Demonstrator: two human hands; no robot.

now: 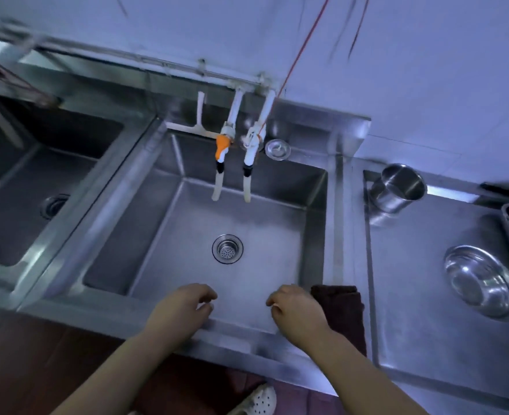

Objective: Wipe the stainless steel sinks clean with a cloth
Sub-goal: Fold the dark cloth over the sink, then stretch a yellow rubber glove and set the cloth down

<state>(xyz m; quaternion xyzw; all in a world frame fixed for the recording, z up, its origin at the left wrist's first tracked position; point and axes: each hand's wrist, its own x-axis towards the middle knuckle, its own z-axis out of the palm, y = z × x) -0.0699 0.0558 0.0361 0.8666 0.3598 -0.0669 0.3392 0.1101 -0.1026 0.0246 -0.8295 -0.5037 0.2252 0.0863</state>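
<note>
A square stainless steel sink [277, 235] fills the middle of the view, with a round drain strainer [227, 248] in its floor. A second sink [22, 199] lies to the left. A dark brown cloth [341, 313] hangs over the rim at the middle sink's front right corner. My left hand [184, 304] hovers over the front edge of the middle sink, fingers loosely curled, holding nothing. My right hand [296, 307] hovers beside the cloth, just left of it, fingers curled and empty.
Two taps with hoses [235, 163] hang over the back of the middle sink; a sink plug [277, 149] lies on the ledge behind. On the right counter stand a steel cup [398, 187] and a steel bowl [481, 284]. A shoe [257, 401] shows below.
</note>
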